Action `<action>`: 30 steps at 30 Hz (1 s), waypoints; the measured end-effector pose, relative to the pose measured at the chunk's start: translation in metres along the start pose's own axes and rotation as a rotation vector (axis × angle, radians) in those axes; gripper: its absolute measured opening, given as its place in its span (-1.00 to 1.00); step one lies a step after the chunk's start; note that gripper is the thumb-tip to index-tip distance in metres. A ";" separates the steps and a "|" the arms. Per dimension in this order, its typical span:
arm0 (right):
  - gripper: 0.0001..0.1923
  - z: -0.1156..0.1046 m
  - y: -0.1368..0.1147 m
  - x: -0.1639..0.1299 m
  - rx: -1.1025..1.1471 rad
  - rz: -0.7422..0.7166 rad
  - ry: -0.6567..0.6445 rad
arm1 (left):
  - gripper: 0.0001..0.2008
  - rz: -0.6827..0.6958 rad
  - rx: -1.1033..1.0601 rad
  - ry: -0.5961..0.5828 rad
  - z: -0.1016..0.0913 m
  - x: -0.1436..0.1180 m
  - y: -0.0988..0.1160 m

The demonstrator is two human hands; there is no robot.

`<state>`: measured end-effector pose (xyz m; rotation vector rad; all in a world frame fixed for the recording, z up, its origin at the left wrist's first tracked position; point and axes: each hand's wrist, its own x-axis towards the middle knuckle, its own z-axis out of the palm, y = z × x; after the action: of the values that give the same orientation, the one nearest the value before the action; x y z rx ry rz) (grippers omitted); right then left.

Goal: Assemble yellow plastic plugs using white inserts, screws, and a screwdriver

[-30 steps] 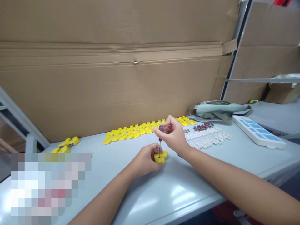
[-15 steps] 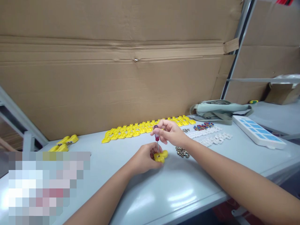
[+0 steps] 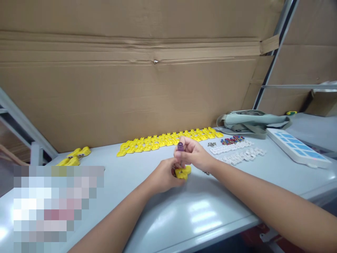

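Since half a second ago, right hand [image 3: 193, 156] has dropped closer to left hand [image 3: 164, 177]; the two now nearly touch over the small yellow plastic part [image 3: 183, 173].

Left hand: fingers curled around the yellow part, pinning it to the pale grey tabletop [image 3: 184, 214].

Right hand: fingertips pinched on the small screwdriver with the purple-red handle [image 3: 180, 147], held upright, thin shaft running down into the yellow part.

Just right of the yellow part, mostly hidden behind the right wrist: a small pile of metal fasteners [image 3: 206, 172].

Beyond the yellow part: long row of matching yellow plastic pieces [image 3: 168, 140] along the brown cardboard sheet [image 3: 131, 80]. Right of that row: rows of small white plastic clips [image 3: 238, 151].

Far right of the yellow part: white tray with blue squares [image 3: 298, 149], grey-green fabric bag [image 3: 250, 121].

Risk, judged: tip may slip out of the screw head if the shaft tilts, or the part may twist under a loose grip, scattering the fasteners.
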<state>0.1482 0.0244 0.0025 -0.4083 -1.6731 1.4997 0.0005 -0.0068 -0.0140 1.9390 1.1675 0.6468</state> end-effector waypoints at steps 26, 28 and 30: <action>-0.73 -0.023 -0.006 0.000 -0.157 -0.071 -0.086 | -0.78 0.045 -0.017 -0.001 0.003 -0.002 0.007; -0.76 -0.026 -0.007 0.000 -0.178 -0.041 -0.093 | -0.79 0.038 -0.021 -0.011 0.003 -0.002 0.007; -0.79 -0.028 -0.007 0.000 -0.171 0.016 -0.124 | -0.78 0.050 -0.024 -0.018 0.003 -0.002 0.007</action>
<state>0.1713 0.0410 0.0077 -0.4283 -1.9083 1.4230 0.0054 -0.0117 -0.0095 1.9551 1.0991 0.6655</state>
